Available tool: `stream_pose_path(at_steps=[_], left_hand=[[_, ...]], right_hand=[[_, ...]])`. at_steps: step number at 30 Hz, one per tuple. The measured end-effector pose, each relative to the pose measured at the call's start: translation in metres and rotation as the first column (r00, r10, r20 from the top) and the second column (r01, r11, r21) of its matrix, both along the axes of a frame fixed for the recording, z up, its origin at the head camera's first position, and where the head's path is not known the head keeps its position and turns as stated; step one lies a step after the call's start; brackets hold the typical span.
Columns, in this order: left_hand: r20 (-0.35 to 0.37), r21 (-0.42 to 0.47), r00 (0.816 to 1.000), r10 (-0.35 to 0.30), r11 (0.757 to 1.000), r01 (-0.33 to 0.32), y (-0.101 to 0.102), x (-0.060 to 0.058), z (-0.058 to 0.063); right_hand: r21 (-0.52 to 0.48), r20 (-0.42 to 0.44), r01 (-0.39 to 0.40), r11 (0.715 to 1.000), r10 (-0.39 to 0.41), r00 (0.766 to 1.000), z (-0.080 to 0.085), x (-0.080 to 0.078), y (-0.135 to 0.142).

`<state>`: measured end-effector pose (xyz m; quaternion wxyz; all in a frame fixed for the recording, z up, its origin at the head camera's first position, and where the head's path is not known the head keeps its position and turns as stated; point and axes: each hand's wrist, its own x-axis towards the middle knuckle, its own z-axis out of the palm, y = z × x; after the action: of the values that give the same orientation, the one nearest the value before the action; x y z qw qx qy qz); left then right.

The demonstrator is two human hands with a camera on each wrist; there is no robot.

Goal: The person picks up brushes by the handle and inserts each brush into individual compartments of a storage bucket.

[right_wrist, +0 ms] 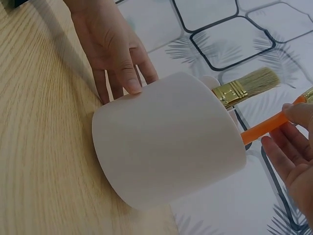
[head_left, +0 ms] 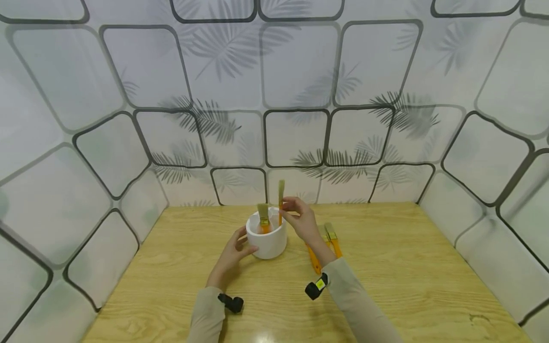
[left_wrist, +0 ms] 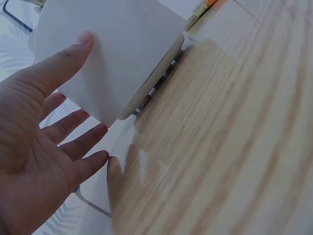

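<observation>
While the first paintbrush is held upright with its bristles uppermost, the lower end of its orange handle is located inside the mouth of the white container. The handle is pinched below the ferrule by the grip of the right hand, thumb on one side and fingers on the other. The container is positioned upright on the table, near its far edge. Its outer wall is clasped at the left by the grip of the left hand: the thumb is laid against the near side, and the fingers are placed round the far side.

A second paintbrush is seated in the container, to the left of the first. Its gold-coloured ferrule and pale bristles are raised above the rim. To the right of the container, at least two further paintbrushes are laid on the table, orange handles directed toward the near edge, partly hidden by the right wrist; their exact number cannot be determined.

Black devices are fitted at both wrists, the right one marked with a yellow-green patch. Both forearms are covered by beige sleeves. The wood-grained table is bounded at the back and sides by white walls printed with rounded dark outlines and leaf motifs.
</observation>
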<state>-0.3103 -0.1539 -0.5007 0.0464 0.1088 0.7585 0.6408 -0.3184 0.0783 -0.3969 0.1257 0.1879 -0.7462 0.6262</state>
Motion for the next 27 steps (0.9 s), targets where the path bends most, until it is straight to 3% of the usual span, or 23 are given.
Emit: stream_pose_path(at_steps=[2, 7, 10, 18, 27], left_hand=[[0.004, 0.004, 1.0, -0.003, 1.0, 0.003, 0.0, 0.0, 0.001], [-0.008, 0.009, 1.0, 0.022, 1.0, -0.022, -0.002, -0.009, -0.016], [-0.012, -0.003, 0.999, 0.034, 0.999, -0.034, -0.002, -0.01, -0.02], [-0.031, -0.016, 0.999, 0.033, 0.999, -0.033, -0.001, -0.01, -0.02], [-0.01, -0.001, 0.999, 0.036, 0.999, -0.036, -0.001, -0.01, -0.018]], right_hand=[[-0.002, -0.004, -0.003, 1.0, 0.003, 1.0, -0.001, 0.0, 0.0], [0.012, -0.007, -0.005, 1.0, 0.005, 1.0, -0.003, 0.001, 0.0], [0.03, -0.001, -0.002, 1.0, 0.002, 1.0, -0.003, 0.003, 0.0], [0.061, -0.021, -0.023, 0.998, 0.024, 0.999, -0.005, 0.005, 0.001], [0.078, -0.135, -0.05, 0.996, 0.06, 0.989, -0.012, 0.004, 0.006]])
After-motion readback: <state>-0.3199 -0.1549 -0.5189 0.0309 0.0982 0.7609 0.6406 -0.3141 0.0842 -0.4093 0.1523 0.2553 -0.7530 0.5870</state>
